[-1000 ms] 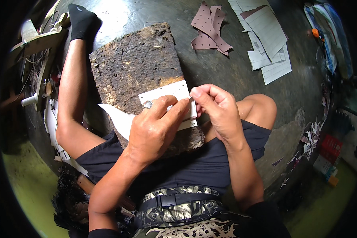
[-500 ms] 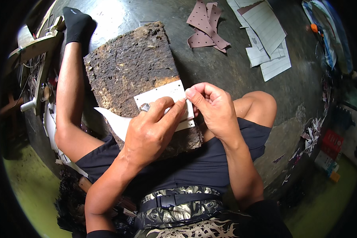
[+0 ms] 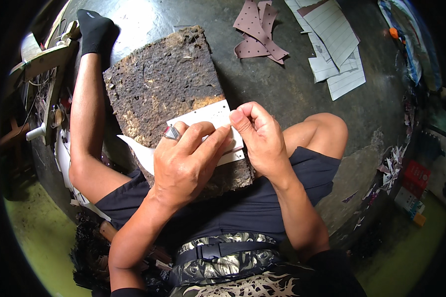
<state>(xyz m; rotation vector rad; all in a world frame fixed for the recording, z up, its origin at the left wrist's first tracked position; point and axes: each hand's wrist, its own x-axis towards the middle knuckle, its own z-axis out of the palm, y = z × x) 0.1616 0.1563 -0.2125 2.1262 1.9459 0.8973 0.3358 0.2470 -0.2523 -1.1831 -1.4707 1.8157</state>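
A white sheet piece with small dark dots (image 3: pixel 210 113) lies on the right part of a rough, dark block (image 3: pixel 163 74), which rests by my lap. My left hand (image 3: pixel 186 158), a ring on one finger, has its fingers bent and pressed together on this piece, holding it against the block. Beside its fingertips, at the piece's right edge, my right hand (image 3: pixel 262 138) is closed in a pinch. What sits between its thumb and finger is too small or hidden to tell. A curved, pointed white piece (image 3: pixel 141 153) sticks out left of my left hand.
Dusty-pink dotted strips (image 3: pixel 260 29) lie on the dark floor beyond the block. Lined paper pieces (image 3: pixel 339 54) are stacked at the far right. Paper scraps (image 3: pixel 391 163) gather along the right side. A wooden frame (image 3: pixel 49 59) with cords stands at the left, past my outstretched leg.
My right hand has shifted slightly left, its pinch now closer to the left fingertips. The left hand has rolled a little, showing more of the ring. The white piece stays in place.
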